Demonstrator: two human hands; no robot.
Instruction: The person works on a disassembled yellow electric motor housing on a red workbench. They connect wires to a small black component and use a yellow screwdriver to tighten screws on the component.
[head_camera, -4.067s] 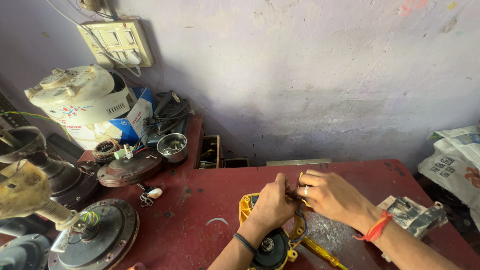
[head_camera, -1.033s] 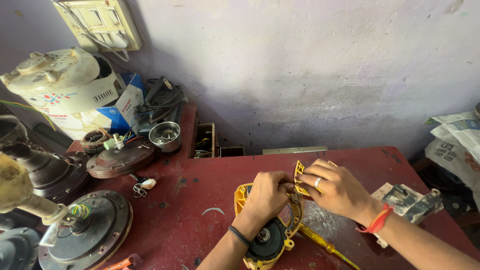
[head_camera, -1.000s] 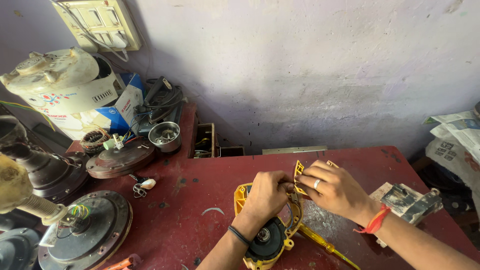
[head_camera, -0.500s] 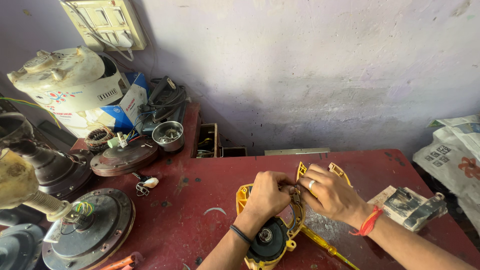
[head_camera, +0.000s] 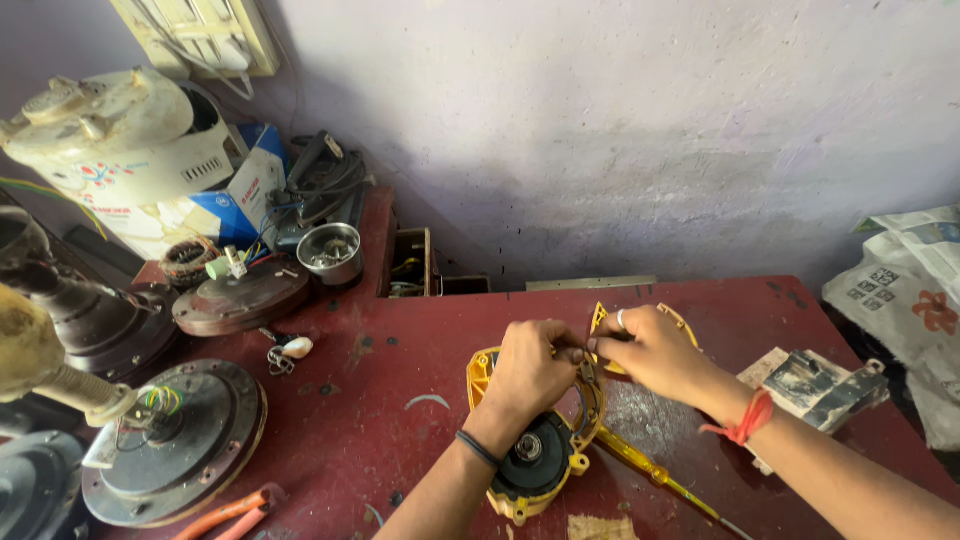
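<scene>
At the far left of the red table (head_camera: 380, 420), a round fan motor (head_camera: 175, 440) lies flat with coloured wires poking up from its middle. Just below it are orange-handled pliers (head_camera: 225, 512) at the picture's edge. Behind them, a white and cream machine (head_camera: 120, 150) stands by the wall, next to a blue and white box (head_camera: 245, 195). A small shiny metal bowl (head_camera: 330, 252) sits near a dark round lid (head_camera: 240, 297).

Near the middle of the table lies the yellow motor housing (head_camera: 530, 470), with a black round part inside it. The person's left hand (head_camera: 530, 365) rests on top of the housing. Its fingers are curled in and pinch something small at the housing's top edge, too small to make out. The left wrist has a thin black band.

The right hand (head_camera: 650, 350) is touching the left one at the fingertips. Its fingers are bent and pinch at the same spot. A ring shows on 1 finger, and a red thread is tied at the wrist. A yellow plastic piece (head_camera: 600, 318) sticks out behind this hand.

A yellow-handled screwdriver (head_camera: 655, 475) lies on the table under the right arm. Further right sits a dusty grey part (head_camera: 825, 380), and crumpled newspaper (head_camera: 910, 290) fills the far right edge.
</scene>
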